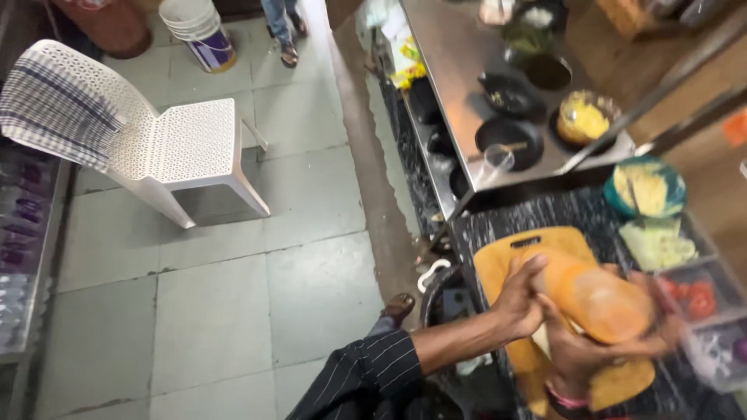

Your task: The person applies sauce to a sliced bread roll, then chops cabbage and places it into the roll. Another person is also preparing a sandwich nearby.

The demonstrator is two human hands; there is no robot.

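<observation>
Both hands grip an orange squeeze bottle (595, 299) held on its side above an orange cutting board (506, 260) on the dark speckled counter (568, 208). Left hand (520, 299), dark pinstriped sleeve behind it, has fingers clenched round the bottle's narrower end; right hand (591, 350), pink band at the wrist, wraps the wider body from below, fingers closed on it. Bottle looks soft-sided, translucent orange, motion-blurred, so cap detail cannot be made out. Something pale beneath the hands on the board, possibly flatbread, mostly hidden. Right of the board: clear tubs of red tomato slices (689, 295) and pale shredded cabbage (657, 243), cut off at the edge. Farther: teal bowl of yellow shreds (644, 187), then black bowls (510, 140) on a steel surface (451, 54). Left, across the tiled floor (210, 303), a white plastic chair (156, 148) with a checked cloth (58, 109); a white bucket (198, 31) beyond.
</observation>
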